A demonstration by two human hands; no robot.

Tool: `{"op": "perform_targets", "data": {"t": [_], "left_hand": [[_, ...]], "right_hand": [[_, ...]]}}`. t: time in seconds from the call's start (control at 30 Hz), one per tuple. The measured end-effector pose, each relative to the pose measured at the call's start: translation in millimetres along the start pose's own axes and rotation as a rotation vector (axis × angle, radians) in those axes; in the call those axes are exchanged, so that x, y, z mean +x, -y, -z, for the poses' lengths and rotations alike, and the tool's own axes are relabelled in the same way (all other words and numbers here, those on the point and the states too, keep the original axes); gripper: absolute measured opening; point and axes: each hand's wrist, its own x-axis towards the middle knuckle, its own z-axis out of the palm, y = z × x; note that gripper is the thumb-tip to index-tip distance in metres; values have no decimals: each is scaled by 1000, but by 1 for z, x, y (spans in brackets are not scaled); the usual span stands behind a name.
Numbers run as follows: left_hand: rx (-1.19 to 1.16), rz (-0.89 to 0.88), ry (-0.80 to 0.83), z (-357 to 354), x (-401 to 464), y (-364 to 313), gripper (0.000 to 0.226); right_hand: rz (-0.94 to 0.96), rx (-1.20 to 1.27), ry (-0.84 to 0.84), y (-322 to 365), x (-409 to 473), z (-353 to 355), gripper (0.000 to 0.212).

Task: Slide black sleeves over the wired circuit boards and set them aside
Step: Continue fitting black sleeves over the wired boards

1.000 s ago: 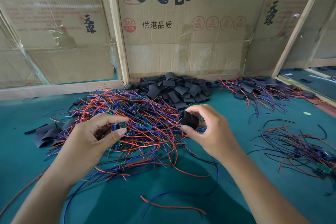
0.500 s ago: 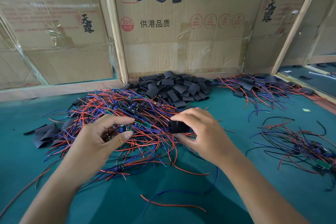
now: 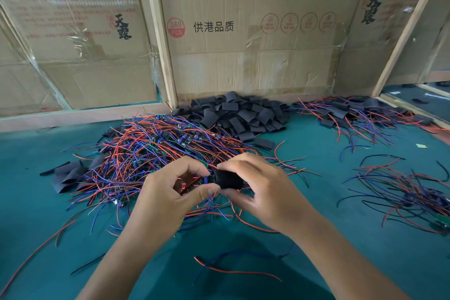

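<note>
Both hands meeting at front edge of the big wire pile [image 3: 155, 153]. Right hand [image 3: 265, 192] pinching a black sleeve [image 3: 227, 179], thumb under, forefinger over, fingers [image 3: 233, 162] curled round it. Left hand [image 3: 168, 198] curled too, thumb and forefinger pinching a wired circuit board [image 3: 194, 181] at the sleeve's open left end; board mostly hidden by the fingers, so how far it sits inside the sleeve cannot be told. Red and blue leads trailing from the pinch back into the pile.

No bins or trays; everything loose in heaps on the green table [image 3: 36, 202]. Wire pile: tangled red and blue leads with small green boards mixed in. Behind-right of the pile, touching the cardboard wall [image 3: 255, 68]: heap of loose sleeves [image 3: 243, 112]. Far right of the pile, against the wall: sleeved boards heap [image 3: 350, 114], black sleeves with leads sticking out. Right of the pile, nearer: thinner scatter of wires [image 3: 401, 192], a green board at its near edge. Left of the pile, touching it: a few flattened sleeves [image 3: 68, 175].

Wall and wooden frame [image 3: 160, 39] closing the back just behind the pile. Bare green cloth in front of the pile under the forearms, only a stray red wire [image 3: 238, 271] there; open strip also between the pile and the right scatter.
</note>
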Motion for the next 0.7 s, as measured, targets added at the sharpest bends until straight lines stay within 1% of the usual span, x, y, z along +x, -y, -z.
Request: {"op": "perform_targets", "data": {"t": [0.07,0.13,0.23,0.33,0.4,0.57,0.7], "left_hand": [[5,-41,-11,-1,1,-2,16],[15,-64,7,-2,2,-2,16],[-4,-39,72,4,2,1,16],[-13,-25,156,9,3,3,22],[-6,-37,175,10,3,3,23],[25,-6,126,8,2,3,16],[79,-45,114,9,1,1,11]], "right_hand": [[4,37,-4,1,0,-1,36],[10,50,-4,1,-1,-2,36],[-26,92,7,-1,-1,-1,37],[-52,113,8,-3,-2,-1,38],[-51,104,10,-3,-2,-1,39],[-61,114,0,-3,-1,0,41],[-52,99,0,-2,-1,1,41]]}}
